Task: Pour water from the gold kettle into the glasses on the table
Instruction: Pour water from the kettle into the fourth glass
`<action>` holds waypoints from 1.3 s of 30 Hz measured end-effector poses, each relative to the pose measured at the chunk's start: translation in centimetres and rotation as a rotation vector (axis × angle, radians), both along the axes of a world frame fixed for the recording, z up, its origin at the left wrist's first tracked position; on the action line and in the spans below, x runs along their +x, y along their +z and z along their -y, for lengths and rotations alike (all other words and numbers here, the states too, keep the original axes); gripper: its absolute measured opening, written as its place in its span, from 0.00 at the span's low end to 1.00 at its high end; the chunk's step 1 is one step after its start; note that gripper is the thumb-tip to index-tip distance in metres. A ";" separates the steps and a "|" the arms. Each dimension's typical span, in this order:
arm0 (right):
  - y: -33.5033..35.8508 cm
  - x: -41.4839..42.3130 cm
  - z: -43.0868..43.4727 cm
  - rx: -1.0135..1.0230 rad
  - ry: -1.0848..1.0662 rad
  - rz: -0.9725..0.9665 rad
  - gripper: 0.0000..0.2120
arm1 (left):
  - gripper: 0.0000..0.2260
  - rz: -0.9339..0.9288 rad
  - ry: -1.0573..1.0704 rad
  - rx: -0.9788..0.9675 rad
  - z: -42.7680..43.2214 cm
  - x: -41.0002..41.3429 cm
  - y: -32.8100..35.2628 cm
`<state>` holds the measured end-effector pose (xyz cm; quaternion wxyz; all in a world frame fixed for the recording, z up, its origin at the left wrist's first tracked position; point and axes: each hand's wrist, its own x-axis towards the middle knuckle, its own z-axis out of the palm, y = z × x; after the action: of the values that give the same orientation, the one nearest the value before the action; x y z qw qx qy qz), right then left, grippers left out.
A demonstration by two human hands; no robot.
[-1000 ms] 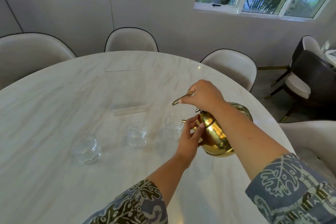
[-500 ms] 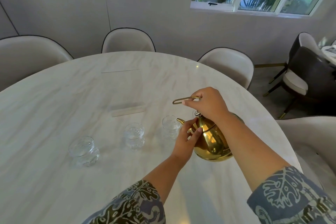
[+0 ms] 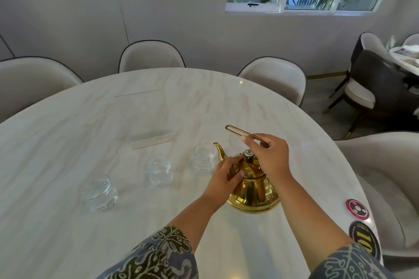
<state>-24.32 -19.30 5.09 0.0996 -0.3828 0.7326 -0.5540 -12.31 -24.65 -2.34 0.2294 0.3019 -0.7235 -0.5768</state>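
Note:
The gold kettle (image 3: pixel 251 192) stands upright near the table's right side, its spout pointing left toward the glasses. My right hand (image 3: pixel 269 156) is closed on its thin wire handle, which is raised above the lid. My left hand (image 3: pixel 224 176) presses its fingers against the lid and shoulder of the kettle. Three clear glasses stand in a row to the left: a left glass (image 3: pixel 97 192), a middle glass (image 3: pixel 158 169) and a right glass (image 3: pixel 204 156) just beside the spout. Another glass (image 3: pixel 234 145) shows partly behind the handle.
The white marble table (image 3: pixel 68 142) is round, with a clear acrylic sign stand (image 3: pixel 152 120) behind the glasses. Two round stickers (image 3: pixel 356 208) sit at the right edge. Pale chairs (image 3: pixel 152 56) ring the table; a dark chair (image 3: pixel 374 88) stands at the far right.
The kettle was tilted with its spout down toward the right glass; now it is upright and lower, its base at the table. Both hands stayed on it.

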 end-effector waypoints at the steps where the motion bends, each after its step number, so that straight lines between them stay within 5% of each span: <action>1: -0.2 0.0 -0.5 -0.022 -0.011 0.023 0.09 | 0.17 0.005 -0.011 -0.015 -0.2 0.1 0.1; 23: 1.4 -1.6 -12.3 -0.158 -0.076 0.096 0.06 | 0.19 0.039 -0.110 -0.127 -10.9 -1.6 3.1; 39: 2.0 -6.4 -6.6 -0.018 -0.077 -0.033 0.06 | 0.17 0.043 -0.115 -0.101 -5.3 -6.8 2.3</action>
<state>-30.71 -12.68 7.07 0.0624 -0.3641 0.7433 -0.5577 -19.15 -19.39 -0.02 0.1951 0.2601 -0.7727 -0.5451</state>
